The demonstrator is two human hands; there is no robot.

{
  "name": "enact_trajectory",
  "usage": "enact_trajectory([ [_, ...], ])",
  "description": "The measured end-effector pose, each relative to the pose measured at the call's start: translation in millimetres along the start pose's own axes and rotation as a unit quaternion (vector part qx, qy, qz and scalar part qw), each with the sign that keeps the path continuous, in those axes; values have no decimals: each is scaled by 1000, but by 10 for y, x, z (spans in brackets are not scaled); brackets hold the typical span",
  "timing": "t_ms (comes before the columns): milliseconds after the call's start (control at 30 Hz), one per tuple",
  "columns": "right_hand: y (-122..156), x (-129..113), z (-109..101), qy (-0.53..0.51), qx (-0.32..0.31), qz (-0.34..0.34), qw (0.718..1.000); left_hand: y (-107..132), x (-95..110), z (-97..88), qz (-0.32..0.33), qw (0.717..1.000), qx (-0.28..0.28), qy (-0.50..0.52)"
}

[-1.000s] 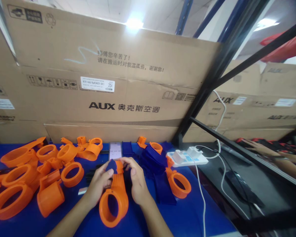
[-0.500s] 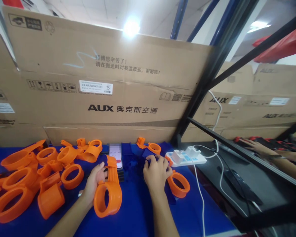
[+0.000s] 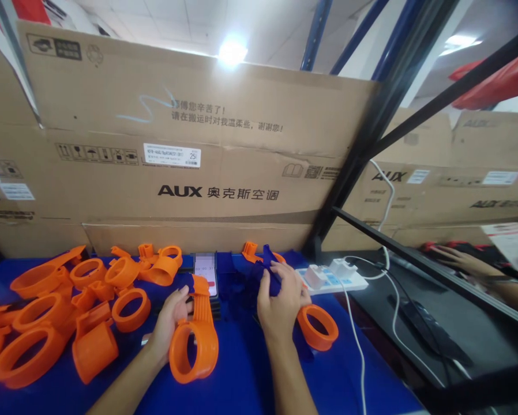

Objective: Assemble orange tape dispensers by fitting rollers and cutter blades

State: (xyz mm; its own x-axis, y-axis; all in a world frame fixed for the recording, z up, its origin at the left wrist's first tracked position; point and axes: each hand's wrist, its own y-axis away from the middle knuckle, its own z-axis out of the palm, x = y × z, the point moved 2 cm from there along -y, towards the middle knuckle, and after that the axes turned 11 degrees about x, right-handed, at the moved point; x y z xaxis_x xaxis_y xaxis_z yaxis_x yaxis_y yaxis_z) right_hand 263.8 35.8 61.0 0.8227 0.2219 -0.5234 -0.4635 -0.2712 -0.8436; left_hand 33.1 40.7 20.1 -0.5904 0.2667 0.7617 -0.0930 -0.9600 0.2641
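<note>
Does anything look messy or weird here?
Yes, a little. The orange parts on the left lie jumbled, tilted different ways. A pale squiggle crosses the cardboard, looking hand-drawn beside the neat printed letters. I see no spill or clear breakage.

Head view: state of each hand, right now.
Left hand: closed, holding an orange ringed part.
Right hand: fingers curled at a dark-blue piece; whether gripped cannot be told.

Orange ringed part (image 3: pixel 205 328) is being held by left hand (image 3: pixel 171 317); dark blue piece (image 3: pixel 273 282) is being grasped by right hand (image 3: pixel 281 301) over blue counter (image 3: pixel 241 369).
</note>
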Motion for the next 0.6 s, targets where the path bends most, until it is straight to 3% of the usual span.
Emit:
enact_trajectory([
  [100, 81, -104, -14, -162, -5, 55, 985, 13, -15, 18, -40, 999, -12, 9],
  [200, 196, -228, 31, -266, -109, 159, 944, 41, -25, 30, -25, 1000, 4, 7],
  [300, 288, -365, 78, -319, -215, 205, 900, 77, -45, 49, 8, 1000, 9, 9],
  [467, 362, -533, 93, -394, -348, 153, 837, 120, -69, 58, 31, 999, 13, -11],
  [600, 364, -535, 88, -382, -355, 141, 842, 123, -38, 53, 54, 998, 16, -23],
])
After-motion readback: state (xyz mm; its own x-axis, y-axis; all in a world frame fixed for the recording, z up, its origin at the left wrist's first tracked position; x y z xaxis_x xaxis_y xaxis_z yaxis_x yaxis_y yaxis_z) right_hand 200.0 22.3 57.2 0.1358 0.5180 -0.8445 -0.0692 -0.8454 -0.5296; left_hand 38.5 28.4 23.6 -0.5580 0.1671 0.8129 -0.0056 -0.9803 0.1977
